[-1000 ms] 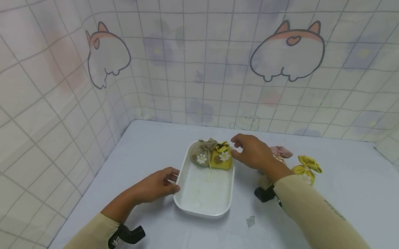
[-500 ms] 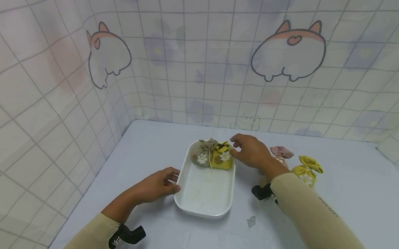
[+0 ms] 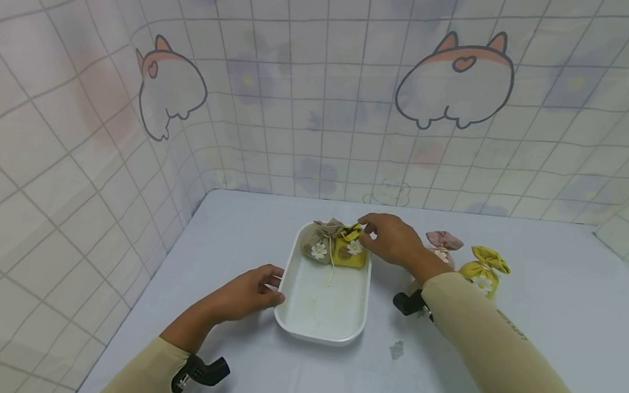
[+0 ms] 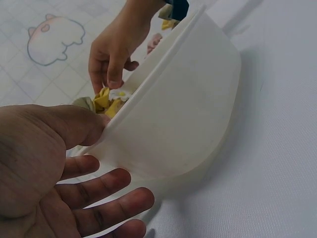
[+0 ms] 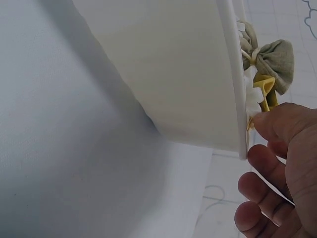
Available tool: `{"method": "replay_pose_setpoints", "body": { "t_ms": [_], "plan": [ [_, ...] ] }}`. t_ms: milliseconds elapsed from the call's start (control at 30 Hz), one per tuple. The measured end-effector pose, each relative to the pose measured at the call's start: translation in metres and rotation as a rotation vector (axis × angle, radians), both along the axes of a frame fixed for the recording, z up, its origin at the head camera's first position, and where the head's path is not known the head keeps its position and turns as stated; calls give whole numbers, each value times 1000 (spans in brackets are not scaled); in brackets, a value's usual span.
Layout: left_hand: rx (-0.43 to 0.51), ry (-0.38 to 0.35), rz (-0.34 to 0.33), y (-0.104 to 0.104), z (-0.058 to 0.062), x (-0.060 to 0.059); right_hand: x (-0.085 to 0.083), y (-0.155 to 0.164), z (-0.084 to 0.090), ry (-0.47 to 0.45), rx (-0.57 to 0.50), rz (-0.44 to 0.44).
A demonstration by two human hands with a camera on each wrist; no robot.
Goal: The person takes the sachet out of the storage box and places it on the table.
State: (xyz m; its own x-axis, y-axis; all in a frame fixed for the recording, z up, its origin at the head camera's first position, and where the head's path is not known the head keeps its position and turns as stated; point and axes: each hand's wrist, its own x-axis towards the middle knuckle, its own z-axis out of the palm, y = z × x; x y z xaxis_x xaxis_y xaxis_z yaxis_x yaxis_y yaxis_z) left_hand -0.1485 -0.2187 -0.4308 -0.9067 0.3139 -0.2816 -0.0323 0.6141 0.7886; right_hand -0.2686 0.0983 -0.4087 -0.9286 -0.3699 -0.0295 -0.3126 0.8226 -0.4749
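Pale counter (image 3: 531, 309) carries a white tray (image 3: 321, 319) — left hand (image 3: 247, 290) rests against its near-left rim, fingers relaxed and straight. Right hand (image 3: 390, 238) at the far-right corner, fingertips touching the yellow pouch (image 3: 351, 252) beside the grey pouch (image 3: 317, 240) — whether pinched, unclear. No legible writing.

Left hand (image 4: 59, 168) against white tray (image 4: 183, 114)

Tray (image 3: 319, 328) mid-table (image 3: 557, 335), two pouches (image 3: 335, 245) in its far end, two more pouches (image 3: 466, 259) on table right of tray
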Motion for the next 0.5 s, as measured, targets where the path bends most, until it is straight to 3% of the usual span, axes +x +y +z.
{"method": "replay_pose_setpoints", "body": {
  "t_ms": [500],
  "plan": [
    [1,-4,10,1,1,1,3,-3,-2,3,-23,-1]
  ]
}}
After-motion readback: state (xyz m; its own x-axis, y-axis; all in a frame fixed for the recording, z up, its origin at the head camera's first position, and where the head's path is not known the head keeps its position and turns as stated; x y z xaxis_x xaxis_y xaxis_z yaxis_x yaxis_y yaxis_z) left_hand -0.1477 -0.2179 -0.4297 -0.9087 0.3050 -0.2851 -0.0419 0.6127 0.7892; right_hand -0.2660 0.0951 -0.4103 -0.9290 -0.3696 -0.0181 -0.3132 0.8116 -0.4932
